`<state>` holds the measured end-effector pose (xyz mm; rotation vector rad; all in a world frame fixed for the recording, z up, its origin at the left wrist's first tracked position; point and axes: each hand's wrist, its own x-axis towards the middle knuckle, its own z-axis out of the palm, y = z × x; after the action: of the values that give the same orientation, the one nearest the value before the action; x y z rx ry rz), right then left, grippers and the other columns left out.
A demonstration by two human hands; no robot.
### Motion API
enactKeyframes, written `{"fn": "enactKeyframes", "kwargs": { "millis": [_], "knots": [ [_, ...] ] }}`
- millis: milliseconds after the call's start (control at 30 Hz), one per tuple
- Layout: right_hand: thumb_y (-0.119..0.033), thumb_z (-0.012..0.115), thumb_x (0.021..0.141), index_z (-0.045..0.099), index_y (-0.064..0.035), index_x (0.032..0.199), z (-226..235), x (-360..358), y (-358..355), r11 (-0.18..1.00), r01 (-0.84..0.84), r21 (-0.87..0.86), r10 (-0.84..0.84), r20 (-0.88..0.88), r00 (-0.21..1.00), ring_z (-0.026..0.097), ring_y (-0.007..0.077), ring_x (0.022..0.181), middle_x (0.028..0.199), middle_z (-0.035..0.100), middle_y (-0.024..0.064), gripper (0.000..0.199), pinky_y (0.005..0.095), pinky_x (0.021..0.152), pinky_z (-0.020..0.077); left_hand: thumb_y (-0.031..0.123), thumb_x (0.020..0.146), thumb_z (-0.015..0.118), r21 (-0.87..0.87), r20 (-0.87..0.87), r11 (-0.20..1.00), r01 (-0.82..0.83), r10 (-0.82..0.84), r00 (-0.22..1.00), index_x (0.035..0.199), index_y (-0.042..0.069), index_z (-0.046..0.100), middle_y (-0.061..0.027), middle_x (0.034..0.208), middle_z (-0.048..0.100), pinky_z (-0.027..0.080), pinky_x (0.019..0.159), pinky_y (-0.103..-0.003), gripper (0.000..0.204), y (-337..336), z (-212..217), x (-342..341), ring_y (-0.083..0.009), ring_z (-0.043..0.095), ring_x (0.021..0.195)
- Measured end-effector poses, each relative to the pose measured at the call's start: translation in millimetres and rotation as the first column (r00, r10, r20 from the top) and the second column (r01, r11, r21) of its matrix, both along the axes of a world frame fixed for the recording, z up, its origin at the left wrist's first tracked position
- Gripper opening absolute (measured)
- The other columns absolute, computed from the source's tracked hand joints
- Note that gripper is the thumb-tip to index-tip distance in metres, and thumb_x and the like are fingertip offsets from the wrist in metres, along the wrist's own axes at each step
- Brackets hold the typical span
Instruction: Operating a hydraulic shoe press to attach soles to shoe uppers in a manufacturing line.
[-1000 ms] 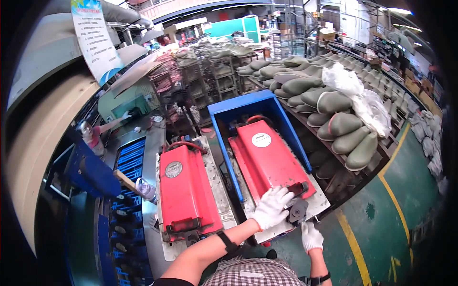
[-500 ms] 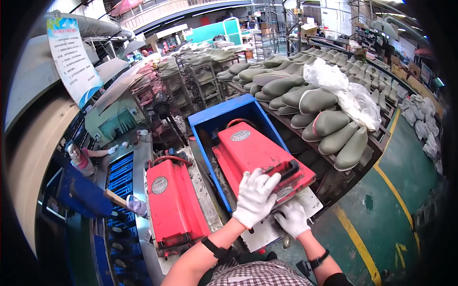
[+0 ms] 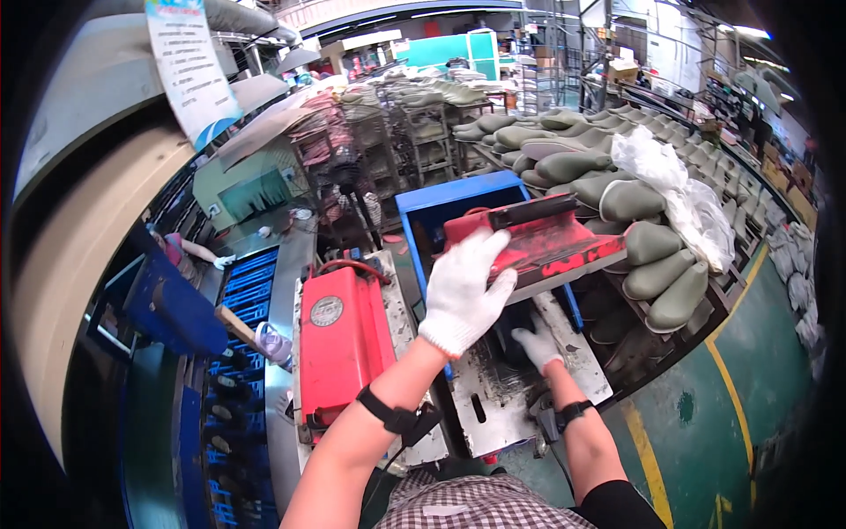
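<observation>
Red lid now raised (left hand gripping)

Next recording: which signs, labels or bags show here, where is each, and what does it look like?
Hanging notice sheet: upper left, tall white rectangle, blue bottom corner.
Round label: on the closed red press lid at left, grey disc.
Plastic bag: right, over olive shoe lasts, crumpled white.
</observation>
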<state>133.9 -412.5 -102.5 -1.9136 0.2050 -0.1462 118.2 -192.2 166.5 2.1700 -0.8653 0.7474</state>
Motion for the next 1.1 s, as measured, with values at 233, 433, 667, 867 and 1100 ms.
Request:
{"fn": "enactKeyframes", "kwargs": {
  "millis": [233,433,667,867,1100],
  "knots": [
    [-0.064,0.053,0.100,0.074,-0.0074,0.111,2.1,-96.2,7.4,0.575,0.018,0.818,0.268,-0.210,0.940,0.071,0.0227,0.072,0.090,0.077,0.0089,0.061,0.0331,0.053,0.0511,0.017,0.101,0.069,-0.478,-0.638,0.874,-0.090,-0.274,0.720,0.164,-0.001,0.029,-0.0233,0.158,0.048,0.039,0.122,-0.045,0.076,105.1,-100.7,-88.0,-0.0336,0.049,0.146],
    [-0.036,0.069,0.095,0.041,-0.0051,0.159,55.3,-159.8,105.0,0.318,-0.008,0.948,0.478,-0.153,0.865,0.053,0.0299,0.142,0.156,0.054,0.0159,0.076,0.0456,0.118,0.0442,0.052,0.095,0.075,-0.745,-0.666,0.575,-0.338,-0.658,0.351,0.168,-0.001,0.015,-0.0217,0.165,0.038,0.039,0.122,-0.048,0.108,180.7,-150.4,-179.4,-0.0324,0.047,0.147],
    [-0.044,0.068,0.100,0.012,0.0032,0.168,136.8,-171.3,270.9,0.206,-0.896,0.393,0.949,0.143,0.281,0.021,0.0323,0.162,0.174,0.020,0.0237,0.100,0.0412,0.131,0.0187,0.048,0.084,0.082,-0.846,-0.478,0.147,-0.513,-0.634,0.607,0.159,0.007,0.041,-0.0127,0.155,0.055,0.042,0.122,-0.050,0.095,245.2,-156.7,-263.1,-0.0336,0.054,0.141],
    [-0.035,0.074,0.092,0.059,-0.0079,0.147,98.7,-189.9,352.3,0.178,-0.981,-0.083,0.980,0.109,0.168,0.065,0.0396,0.126,0.138,0.066,0.0237,0.064,0.0444,0.108,0.0507,0.025,0.096,0.063,-0.620,-0.504,-0.444,-0.646,-0.405,0.762,0.148,0.002,0.053,-0.0178,0.145,0.063,0.044,0.120,-0.050,0.058,332.5,-196.0,-343.5,-0.0359,0.060,0.135],
    [-0.012,0.082,0.067,0.072,-0.0096,0.121,52.2,-212.8,343.0,0.441,-0.626,-0.643,0.890,0.226,0.395,0.064,0.0333,0.120,0.113,0.070,0.0073,0.054,0.0469,0.104,0.0493,0.020,0.090,0.070,-0.398,-0.868,-0.483,-0.780,-0.076,0.490,0.139,0.009,0.062,-0.0094,0.127,0.072,0.056,0.106,-0.045,0.051,451.6,-296.3,-417.2,-0.0293,0.070,0.116]
  ]
}}
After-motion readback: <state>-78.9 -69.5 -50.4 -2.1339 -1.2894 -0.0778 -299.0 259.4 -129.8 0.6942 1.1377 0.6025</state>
